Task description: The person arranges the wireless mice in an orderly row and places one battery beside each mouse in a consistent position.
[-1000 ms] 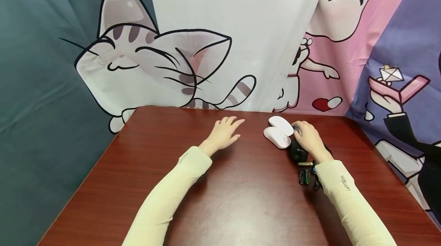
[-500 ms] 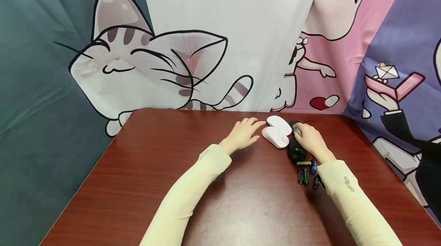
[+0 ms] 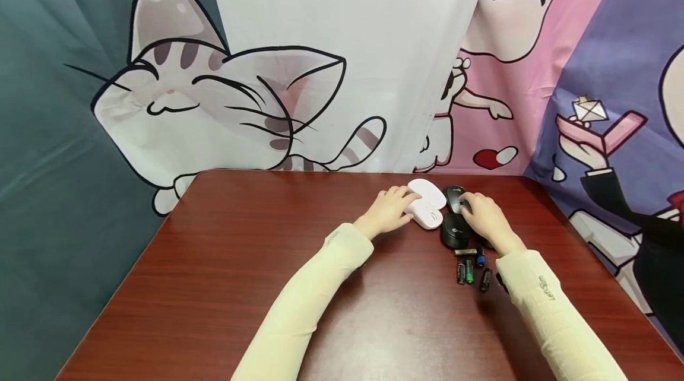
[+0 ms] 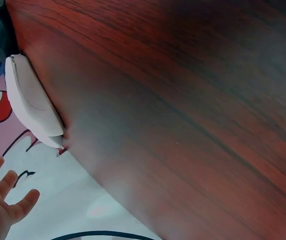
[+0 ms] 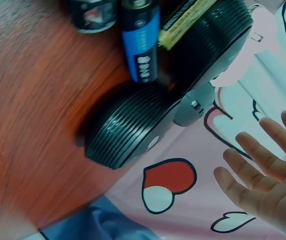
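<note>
In the head view my left hand (image 3: 389, 212) reaches two white computer mice, its fingertips overlapping the nearer mouse (image 3: 425, 215). The other white mouse (image 3: 427, 192) lies just behind it. Seen from the left wrist, that hand's fingers (image 4: 5, 185) are spread, near a white mouse (image 4: 31, 100). My right hand (image 3: 487, 221) hovers beside the black mice, partly covering them; its fingers (image 5: 255, 160) are loosely extended and grip nothing. One black mouse (image 3: 454, 197) lies farther back, another (image 3: 455, 231) nearer. In the right wrist view a ribbed black mouse (image 5: 127, 125) sits next to the batteries.
Several loose batteries lie in front of the black mice: a gold one (image 3: 465, 252), a blue one (image 3: 480, 257), a green one (image 3: 469, 271) and dark ones (image 3: 485, 280). The wooden table (image 3: 267, 286) ends at a cartoon-printed curtain (image 3: 331, 13).
My left hand has moved right, from bare tabletop to the white mice. The right hand has shifted slightly off the back black mouse, which now shows more. The head view has panned a little right.
</note>
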`<state>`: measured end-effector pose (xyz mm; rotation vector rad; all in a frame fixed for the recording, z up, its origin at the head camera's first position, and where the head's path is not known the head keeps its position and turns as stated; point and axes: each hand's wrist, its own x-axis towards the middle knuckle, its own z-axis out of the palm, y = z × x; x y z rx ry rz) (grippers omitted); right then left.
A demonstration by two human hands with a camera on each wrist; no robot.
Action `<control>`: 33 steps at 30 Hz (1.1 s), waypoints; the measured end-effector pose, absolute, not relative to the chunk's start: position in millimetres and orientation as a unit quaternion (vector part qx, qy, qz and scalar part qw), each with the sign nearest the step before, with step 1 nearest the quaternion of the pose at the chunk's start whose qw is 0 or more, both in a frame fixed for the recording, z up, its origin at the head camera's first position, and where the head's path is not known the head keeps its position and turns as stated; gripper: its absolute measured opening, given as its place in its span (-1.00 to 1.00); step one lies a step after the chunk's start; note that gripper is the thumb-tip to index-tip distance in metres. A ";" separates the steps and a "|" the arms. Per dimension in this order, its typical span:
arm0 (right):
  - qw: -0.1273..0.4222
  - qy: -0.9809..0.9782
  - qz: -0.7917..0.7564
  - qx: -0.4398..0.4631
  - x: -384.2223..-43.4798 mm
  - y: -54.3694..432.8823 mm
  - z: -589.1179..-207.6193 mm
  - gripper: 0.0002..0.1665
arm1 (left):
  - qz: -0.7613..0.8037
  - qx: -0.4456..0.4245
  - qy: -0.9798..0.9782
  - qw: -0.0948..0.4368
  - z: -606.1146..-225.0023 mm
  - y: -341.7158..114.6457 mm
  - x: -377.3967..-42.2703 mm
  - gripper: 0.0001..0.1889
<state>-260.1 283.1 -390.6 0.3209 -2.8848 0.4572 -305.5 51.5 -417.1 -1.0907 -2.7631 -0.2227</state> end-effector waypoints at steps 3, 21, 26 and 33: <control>0.097 -0.978 0.154 0.107 -258.2 284.8 -393.6 -0.68 | -0.070 -0.361 -0.928 0.067 -421.8 54.7 -306.6 -0.49; 0.074 -0.982 0.149 0.090 -260.2 308.7 -410.1 -0.67 | -0.037 -0.361 -0.930 0.066 -431.4 83.4 -322.8 -0.46; 0.077 -0.980 0.154 0.096 -259.7 310.2 -411.9 -0.67 | -0.036 -0.365 -0.929 0.052 -433.9 93.9 -324.9 -0.44; 0.078 -0.980 0.152 0.100 -259.6 309.9 -410.3 -0.69 | 0.002 -0.367 -0.930 -0.013 -434.3 100.7 -327.4 -0.32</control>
